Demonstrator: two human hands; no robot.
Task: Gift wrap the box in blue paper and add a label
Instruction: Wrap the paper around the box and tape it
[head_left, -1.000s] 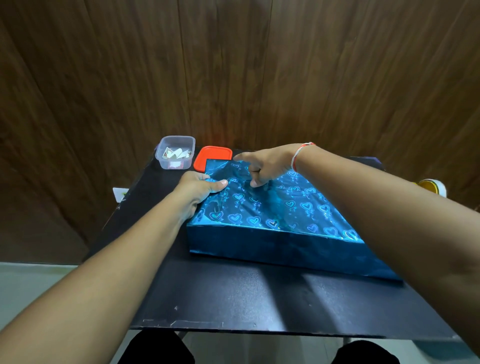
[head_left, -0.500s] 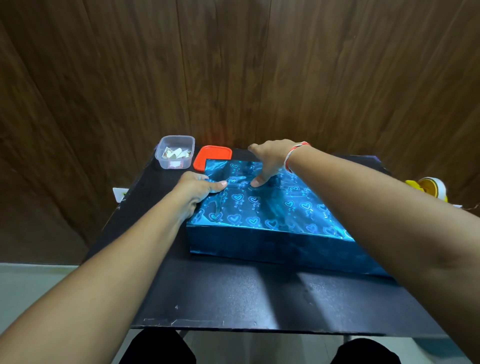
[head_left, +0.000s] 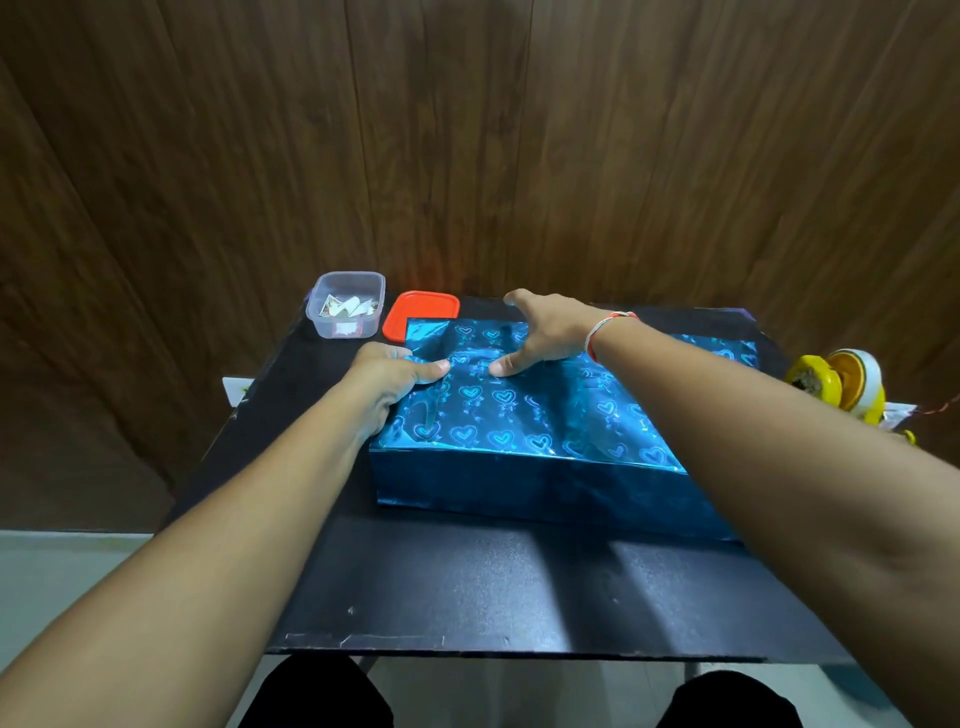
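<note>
A flat box wrapped in shiny blue heart-patterned paper (head_left: 519, 421) lies on the black table (head_left: 467, 582). My left hand (head_left: 387, 382) is at the box's far left corner, thumb lying on top and fingers curled over the left end, holding the paper fold there. My right hand (head_left: 545, 332) rests on the far part of the top with fingers spread. Its thumb tip touches the paper and its index finger reaches to the far edge. A loose paper flap shows at the far left corner.
A clear plastic tub (head_left: 345, 306) with small paper labels stands at the far left of the table, its orange lid (head_left: 423, 312) beside it. A yellow tape dispenser (head_left: 844, 384) sits off the right side. A wooden wall rises right behind the table.
My right hand has uncurled from a bent-finger press near the box's left end and spread out toward the far edge. My left hand has stayed put.
</note>
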